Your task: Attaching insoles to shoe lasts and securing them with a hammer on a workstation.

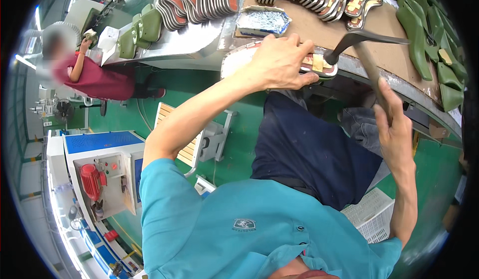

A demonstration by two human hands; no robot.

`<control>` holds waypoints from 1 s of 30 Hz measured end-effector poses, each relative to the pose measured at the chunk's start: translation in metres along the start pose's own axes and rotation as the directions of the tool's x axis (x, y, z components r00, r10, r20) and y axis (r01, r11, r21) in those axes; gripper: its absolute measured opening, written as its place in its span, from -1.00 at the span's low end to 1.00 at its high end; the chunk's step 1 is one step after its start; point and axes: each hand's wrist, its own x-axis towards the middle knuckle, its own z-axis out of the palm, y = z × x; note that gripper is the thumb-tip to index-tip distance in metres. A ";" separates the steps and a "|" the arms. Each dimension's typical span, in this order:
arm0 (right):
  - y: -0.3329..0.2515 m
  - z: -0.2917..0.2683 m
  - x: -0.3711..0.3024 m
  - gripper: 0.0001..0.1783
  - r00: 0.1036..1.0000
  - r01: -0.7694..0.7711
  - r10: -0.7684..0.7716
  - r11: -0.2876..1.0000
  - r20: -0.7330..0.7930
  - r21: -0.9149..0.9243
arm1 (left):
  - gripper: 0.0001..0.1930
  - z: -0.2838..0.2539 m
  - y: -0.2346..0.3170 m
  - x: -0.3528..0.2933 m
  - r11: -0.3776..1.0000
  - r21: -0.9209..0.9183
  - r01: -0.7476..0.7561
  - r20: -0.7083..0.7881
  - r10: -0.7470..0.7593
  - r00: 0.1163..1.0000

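Note:
My left hand (285, 62) grips a shoe last that lies sole-up along the bench's front edge. An insole (325, 70) with a yellow patch covers its upturned sole, and a sliver of green last shows beneath. My palm and fingers hide the middle. In my right hand (395, 122) is a hammer (370, 72), held by its wooden handle. Its dark curved head sits over the right end of the insole, with the round face at or just above the surface; whether they touch, I cannot tell. Behind my left hand stands an open blue-and-white carton (262, 21) of small shiny pieces.
Stacks of curved insoles (199, 2) line the bench's back. Green shoe lasts (414, 34) are heaped at the right, and others (144, 27) stand at the left. A co-worker in a maroon top (105, 77) stands farther left. Below are a slatted seat (187, 146) and a white basket (371, 214).

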 end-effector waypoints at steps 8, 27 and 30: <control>0.014 -0.086 -0.029 -0.68 0.955 0.081 0.027 0.935 -0.297 0.346 | -0.32 0.007 0.004 0.010 0.988 0.132 -0.082 0.007 0.082 0.997; 0.011 0.012 -0.003 -0.52 0.996 0.057 -0.046 0.988 -0.082 0.143 | -0.41 0.009 0.005 0.013 0.987 0.155 -0.043 0.049 0.035 0.998; 0.003 0.015 -0.018 -0.47 0.890 -0.193 0.361 0.851 -0.277 0.489 | -0.43 0.009 0.002 0.005 0.985 0.170 -0.021 0.027 0.017 0.999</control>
